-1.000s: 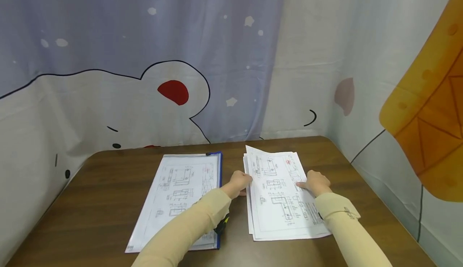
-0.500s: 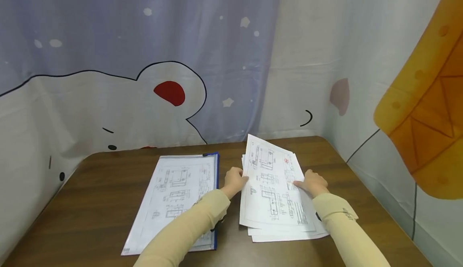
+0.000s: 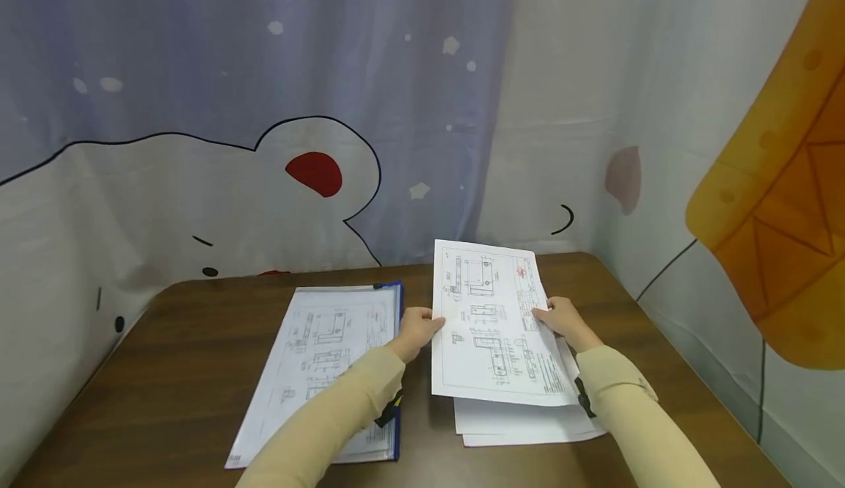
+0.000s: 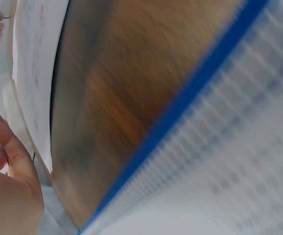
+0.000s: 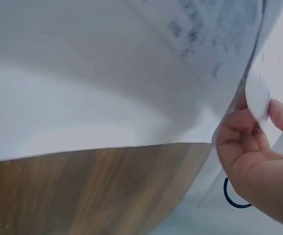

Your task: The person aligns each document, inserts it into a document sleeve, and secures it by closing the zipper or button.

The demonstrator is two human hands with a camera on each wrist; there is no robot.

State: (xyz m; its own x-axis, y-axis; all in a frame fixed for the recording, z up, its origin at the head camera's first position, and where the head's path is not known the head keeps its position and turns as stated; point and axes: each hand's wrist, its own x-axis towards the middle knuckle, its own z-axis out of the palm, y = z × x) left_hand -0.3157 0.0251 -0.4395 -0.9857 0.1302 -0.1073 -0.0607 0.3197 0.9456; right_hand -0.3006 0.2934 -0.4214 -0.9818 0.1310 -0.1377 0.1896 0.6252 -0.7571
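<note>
A printed sheet with line drawings (image 3: 488, 326) is raised above the other papers (image 3: 521, 425) on the table. My left hand (image 3: 416, 330) pinches its left edge, thumb on top. My right hand (image 3: 566, 323) pinches its right edge between thumb and curled fingers. In the left wrist view the left hand (image 4: 14, 181) grips the sheet at the lower left. The right wrist view has the right hand (image 5: 258, 152) holding the bent edge of the sheet, with more paper (image 5: 82, 98) beside it.
Left of the sheets, a blue-edged clear folder (image 3: 398, 429) with a printed drawing (image 3: 317, 356) lies on the brown table (image 3: 165, 370). A dark object with a bit of yellow (image 3: 388, 413) shows by the left sleeve. A patterned curtain (image 3: 422, 106) hangs behind.
The top sheet has come up off the pile and shifted left, exposing papers beneath its lower edge. My left hand has moved slightly left; my right hand now grips the sheet's edge.
</note>
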